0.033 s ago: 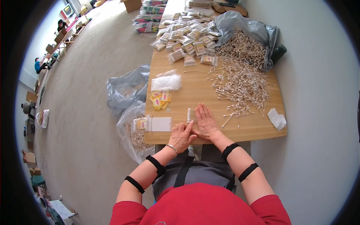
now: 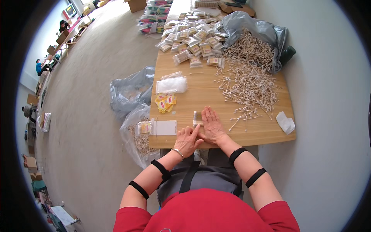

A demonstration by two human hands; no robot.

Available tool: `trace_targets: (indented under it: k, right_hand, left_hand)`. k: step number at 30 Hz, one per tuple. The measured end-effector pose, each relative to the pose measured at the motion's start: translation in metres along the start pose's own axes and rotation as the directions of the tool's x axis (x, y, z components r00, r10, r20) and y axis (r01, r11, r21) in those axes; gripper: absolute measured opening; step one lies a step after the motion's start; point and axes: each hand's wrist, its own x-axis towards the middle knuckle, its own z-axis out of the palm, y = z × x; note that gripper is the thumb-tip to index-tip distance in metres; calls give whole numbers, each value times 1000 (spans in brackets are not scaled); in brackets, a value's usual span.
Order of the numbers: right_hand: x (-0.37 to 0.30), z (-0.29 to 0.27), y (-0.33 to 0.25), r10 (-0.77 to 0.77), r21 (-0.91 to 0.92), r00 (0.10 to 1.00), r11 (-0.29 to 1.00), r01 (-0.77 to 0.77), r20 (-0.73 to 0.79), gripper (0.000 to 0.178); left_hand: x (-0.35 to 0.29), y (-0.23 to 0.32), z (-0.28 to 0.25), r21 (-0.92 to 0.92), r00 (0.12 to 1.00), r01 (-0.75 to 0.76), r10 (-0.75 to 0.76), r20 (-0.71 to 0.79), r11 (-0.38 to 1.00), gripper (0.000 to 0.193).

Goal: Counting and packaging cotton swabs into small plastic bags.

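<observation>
A short row of cotton swabs (image 2: 197, 118) lies side by side on the wooden table in front of me. Flat over the row's right side rests my right hand (image 2: 212, 127), fingers stretched out and together, covering part of it. My left hand (image 2: 188, 141) is at the near side of the row, its index finger extended to the lower ends and its other fingers bent. Neither hand grips anything. Left of my hands, a clear pouch with a yellow card and swabs (image 2: 144, 128) lies beside a white rectangular pad (image 2: 166, 128).
A big loose heap of swabs (image 2: 251, 91) spreads at right from a grey plastic bag (image 2: 241, 21). Filled packets (image 2: 193, 36) pile up at the back. Yellow cards (image 2: 165, 103), clear pouches (image 2: 171, 86) and a crumpled tissue (image 2: 285, 123) lie about. Bags (image 2: 133, 91) stand left of the table.
</observation>
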Motion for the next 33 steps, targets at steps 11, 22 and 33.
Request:
trace_targets:
  k: [11, 22, 33]
  right_hand:
    - [-1, -3, -1, -18, 18, 1000, 1000, 18, -8, 94]
    - [-1, 2, 3, -39, -6, 999, 999, 39, -23, 98]
    - [-1, 7, 5, -50, -95, 997, 995, 44, -65, 97]
  left_hand:
    - [1, 5, -1, 159, 994, -29, 12, 111, 987, 71]
    - [12, 13, -6, 177, 973, 63, -100, 209, 982, 79]
    - [21, 13, -7, 141, 971, 92, -120, 206, 986, 82]
